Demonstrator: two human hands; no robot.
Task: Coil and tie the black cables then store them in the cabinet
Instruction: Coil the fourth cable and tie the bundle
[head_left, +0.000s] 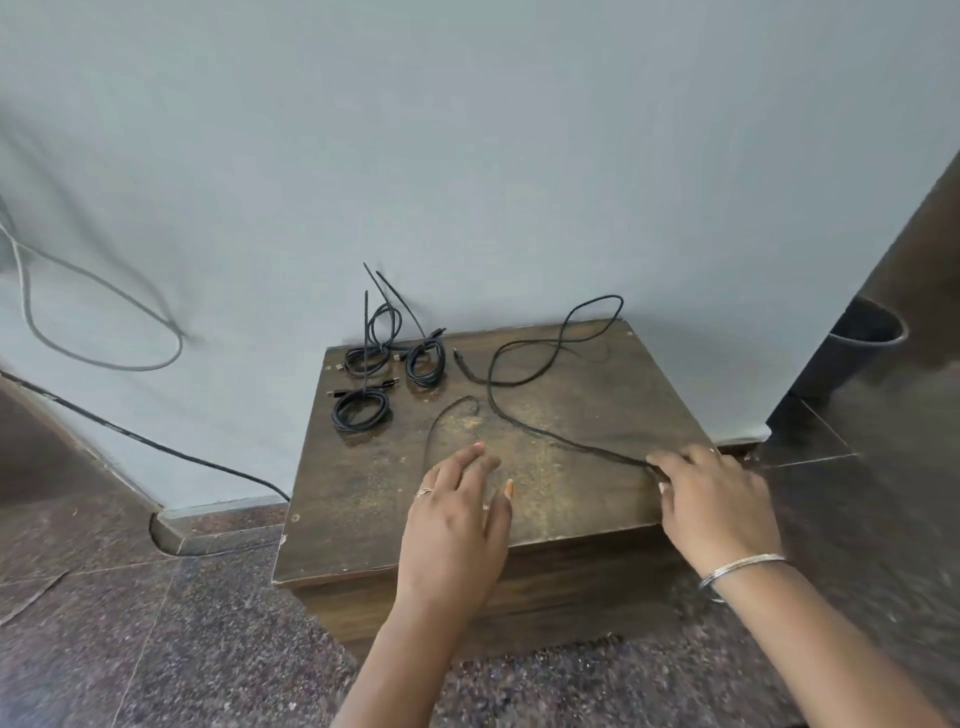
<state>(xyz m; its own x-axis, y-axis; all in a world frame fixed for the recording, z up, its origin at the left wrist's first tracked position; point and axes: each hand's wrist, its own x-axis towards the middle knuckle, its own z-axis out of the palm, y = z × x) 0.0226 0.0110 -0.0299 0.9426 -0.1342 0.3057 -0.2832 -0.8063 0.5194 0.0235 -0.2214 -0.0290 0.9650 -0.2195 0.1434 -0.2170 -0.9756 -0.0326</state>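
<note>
Fingers (655, 464) of the right hand (711, 499) pinch the loose black cable (519, 421); the left hand (457, 514) rests flat on the worn wooden surface (571, 499). Beyond them, three tied black coils (363, 408) wait; storing remains.

a worn wooden cabinet (571, 499) carries three tied black cable coils (361, 408) at its far left and one loose black cable (524, 364) trailing from the far right toward the near right.

Black cables (524, 384) on a speckled brown cabinet (571, 467), grey wall (467, 156)
</note>
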